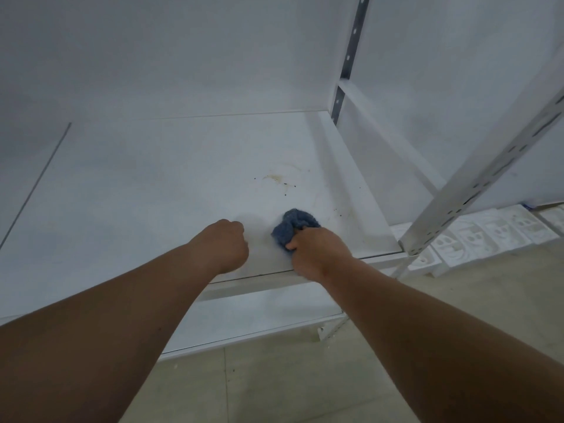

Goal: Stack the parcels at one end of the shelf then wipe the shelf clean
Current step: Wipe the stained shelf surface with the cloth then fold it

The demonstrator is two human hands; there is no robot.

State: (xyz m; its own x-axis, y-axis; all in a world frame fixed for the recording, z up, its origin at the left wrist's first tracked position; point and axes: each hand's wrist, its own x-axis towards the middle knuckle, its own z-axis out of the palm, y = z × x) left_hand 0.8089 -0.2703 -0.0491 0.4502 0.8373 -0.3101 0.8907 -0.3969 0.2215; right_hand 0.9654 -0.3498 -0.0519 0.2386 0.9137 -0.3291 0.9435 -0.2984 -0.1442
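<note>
One white shelf fills most of the view, running from the near edge back to a white wall. One bunched blue cloth lies on the shelf close to its near edge, toward the right end. The right hand grips the cloth, fingers curled around its near side, with the heel of the hand over the shelf's front lip. Just left of it, the left hand is curled into a fist on the shelf; nothing shows in it, though its fingers are turned away from the camera. The two hands sit near each other with a small gap of bare shelf between them.

Beyond the cloth, one patch of brownish stain with scattered dark specks marks the shelf. No parcels show in this view.

Two slotted metal uprights stand at the right: one post at the near right corner, leaning across the frame, and one far post against the wall. A second, lower shelf shows under the near edge. To the far right, several white moulded foam pieces lie in a row on the tiled floor.
</note>
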